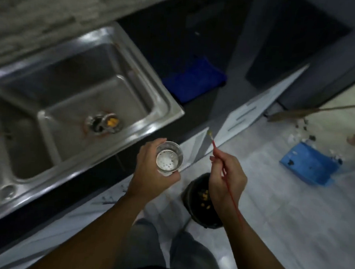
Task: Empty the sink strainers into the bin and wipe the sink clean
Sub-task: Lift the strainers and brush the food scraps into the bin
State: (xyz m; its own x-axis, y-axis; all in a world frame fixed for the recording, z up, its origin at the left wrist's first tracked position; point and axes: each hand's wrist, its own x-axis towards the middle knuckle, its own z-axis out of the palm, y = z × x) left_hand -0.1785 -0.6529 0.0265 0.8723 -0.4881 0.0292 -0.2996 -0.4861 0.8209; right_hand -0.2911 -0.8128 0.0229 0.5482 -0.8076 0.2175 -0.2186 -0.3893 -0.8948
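Left hand (154,176): fingers and thumb curled round a small round perforated steel strainer cup (169,159), open side up, just off the counter edge.
Right hand (227,180): pinches a thin red stick (214,144), tip pointing away.
Bin: round black bin (193,214) on the pale floor (273,205) beneath the hands, yellow scraps inside.
Sink: stainless steel double-basin sink (166,103) at left; yellow scraps in its drain (103,122).
Cloth: folded blue cloth (194,78) on the dark counter (158,37) beside the sink.
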